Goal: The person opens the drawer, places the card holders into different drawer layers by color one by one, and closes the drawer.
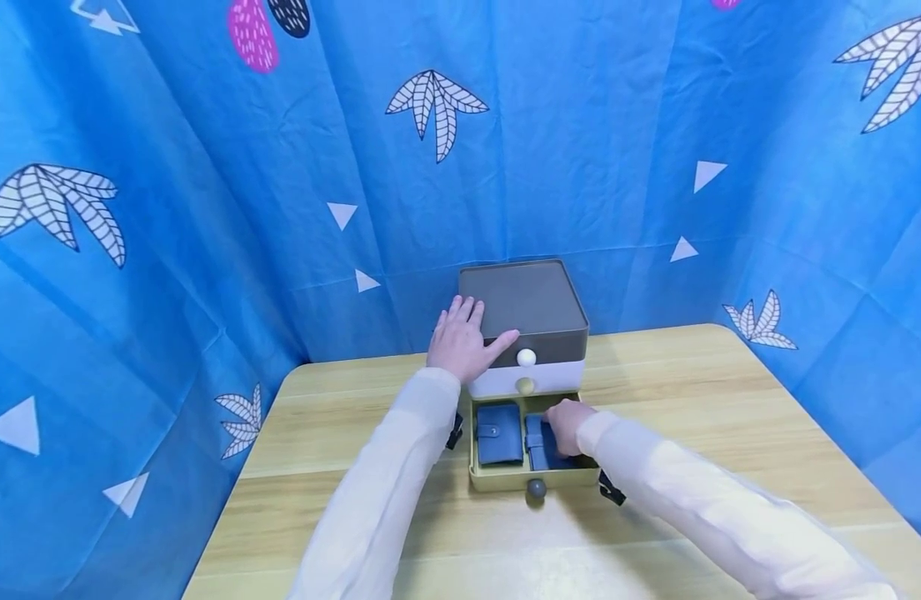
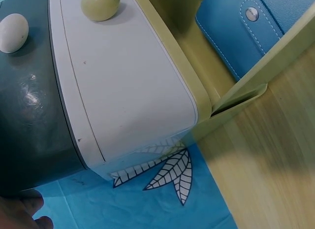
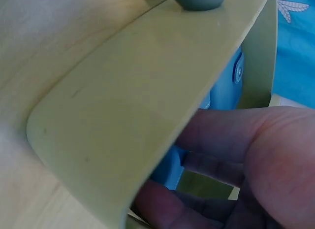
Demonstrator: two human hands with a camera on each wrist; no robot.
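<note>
A small stacked drawer box (image 1: 523,300) has a dark grey top tier, a white middle tier and a yellow-green bottom drawer (image 1: 505,482) pulled out. My left hand (image 1: 460,340) rests on the left edge of the grey top, fingers and thumb spread. In the open drawer lies a blue wallet (image 1: 499,435) with a snap strap, on the left side. A second blue wallet (image 1: 538,446) lies to its right, and my right hand (image 1: 568,423) grips it from above. The drawer front hides part of the right fingertips in the right wrist view.
The box stands on a light wooden table (image 1: 340,433) near its back edge. A blue patterned curtain (image 1: 400,208) hangs behind and at both sides. Round knobs sit on the tiers, a white knob (image 1: 526,357) on top and a grey knob (image 1: 536,488) on the drawer.
</note>
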